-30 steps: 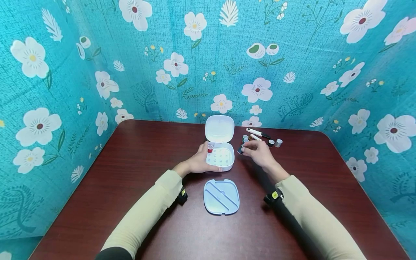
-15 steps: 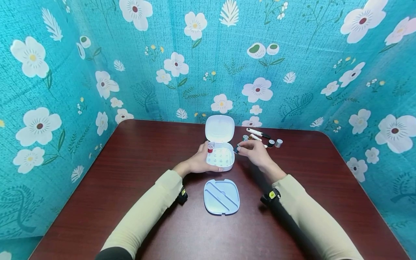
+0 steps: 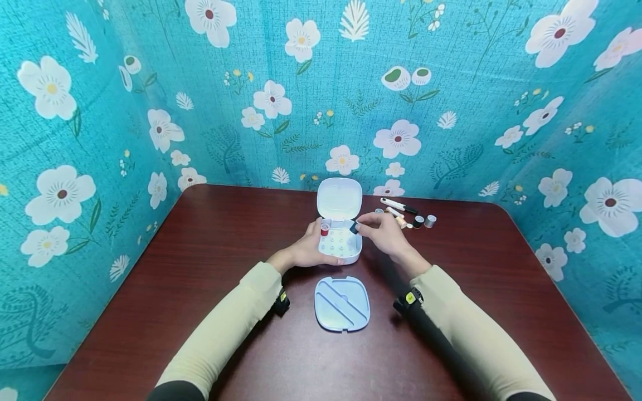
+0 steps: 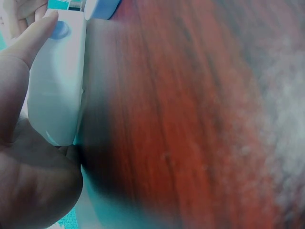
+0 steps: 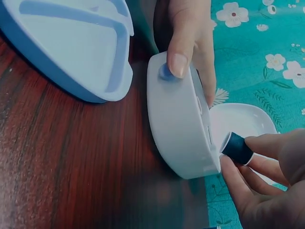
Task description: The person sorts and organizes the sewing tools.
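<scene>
Lower centre, the blue tray (image 3: 343, 305) lies flat on the table (image 3: 230, 239). Just beyond, mid-frame, the left hand (image 3: 306, 249) grips the white box (image 3: 352, 258), thumb across its front. And here's the right hand (image 3: 385, 234), pinching a dark spool (image 5: 237, 149) at the box's right rear! A red spool (image 3: 325, 230) stands inside, rear left. Right of centre, farther back: a marker (image 3: 398, 205), then the floral curtain (image 3: 225, 111).

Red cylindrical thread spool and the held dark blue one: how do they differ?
The red thread spool stands upright; the dark blue thread spool is tilted. The red spool sits inside the white plastic box; the dark blue spool is pinched in the right hand. Both have pale rims.
</scene>
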`<state>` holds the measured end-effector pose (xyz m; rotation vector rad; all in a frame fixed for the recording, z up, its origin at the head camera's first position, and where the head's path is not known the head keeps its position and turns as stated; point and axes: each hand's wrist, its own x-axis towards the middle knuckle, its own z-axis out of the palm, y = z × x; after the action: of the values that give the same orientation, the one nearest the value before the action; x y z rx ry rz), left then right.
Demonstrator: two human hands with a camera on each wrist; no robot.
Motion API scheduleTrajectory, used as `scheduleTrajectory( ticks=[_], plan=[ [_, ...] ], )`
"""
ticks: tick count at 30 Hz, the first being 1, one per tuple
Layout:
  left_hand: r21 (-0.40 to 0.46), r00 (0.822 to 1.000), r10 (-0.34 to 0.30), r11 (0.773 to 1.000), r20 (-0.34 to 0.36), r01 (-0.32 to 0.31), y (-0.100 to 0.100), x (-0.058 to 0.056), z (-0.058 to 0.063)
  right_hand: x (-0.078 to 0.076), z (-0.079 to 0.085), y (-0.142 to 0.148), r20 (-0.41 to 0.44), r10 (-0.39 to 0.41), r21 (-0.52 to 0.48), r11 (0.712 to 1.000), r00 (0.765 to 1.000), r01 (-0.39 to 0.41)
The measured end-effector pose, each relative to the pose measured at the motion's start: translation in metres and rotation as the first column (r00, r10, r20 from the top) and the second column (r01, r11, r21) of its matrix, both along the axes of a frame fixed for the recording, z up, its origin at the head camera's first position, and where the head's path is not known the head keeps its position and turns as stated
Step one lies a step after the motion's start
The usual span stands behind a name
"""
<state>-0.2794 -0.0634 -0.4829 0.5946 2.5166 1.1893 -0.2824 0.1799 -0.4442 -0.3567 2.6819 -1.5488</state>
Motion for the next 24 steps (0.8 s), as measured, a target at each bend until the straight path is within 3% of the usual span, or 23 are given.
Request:
scheduleTrajectory(
  ticks=[9,24],
  plan=[
    [-0.028,1.0,-0.008,1.0,-0.011,0.008,0.0,-0.005,-0.006,-0.004,0.0,-0.014,-0.068,0.021,0.054,0.998,0.997,-0.017],
    [-0.024,1.0,0.009,1.0,0.004,-0.009,0.0,0.001,0.002,-0.008,0.003,-0.026,-0.12,0.021,0.115,0.993,0.993,-0.007]
  ],
)
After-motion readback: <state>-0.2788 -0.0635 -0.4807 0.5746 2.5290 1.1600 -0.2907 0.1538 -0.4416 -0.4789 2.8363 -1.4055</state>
